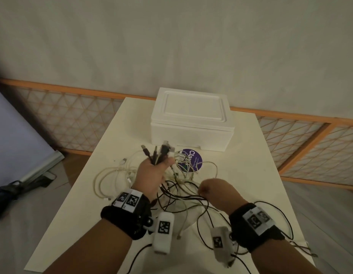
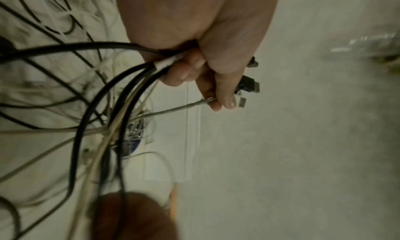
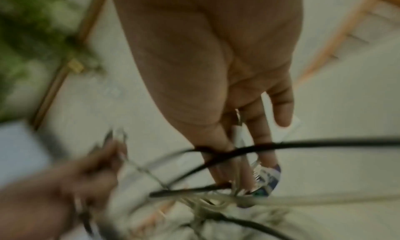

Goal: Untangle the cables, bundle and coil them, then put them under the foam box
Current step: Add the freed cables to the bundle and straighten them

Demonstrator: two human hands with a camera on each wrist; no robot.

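Note:
A tangle of black and white cables (image 1: 183,194) lies on the white table (image 1: 250,175) in front of the white foam box (image 1: 191,119), which stands closed at the far edge. My left hand (image 1: 158,167) is raised over the tangle and grips a bunch of cable ends (image 2: 134,82), their plugs (image 1: 161,151) sticking up out of the fist. My right hand (image 1: 201,191) reaches down into the tangle. In the blurred right wrist view its thumb and fingers (image 3: 262,137) pinch a white cable (image 3: 238,136), and black cables (image 3: 249,149) cross them.
A round purple sticker (image 1: 193,160) lies under the cables near the box. More white cables (image 1: 112,175) loop towards the table's left edge. A wooden lattice screen (image 1: 73,119) runs behind the table. A white board (image 1: 17,135) and a dark bag (image 1: 7,194) are on the floor at left.

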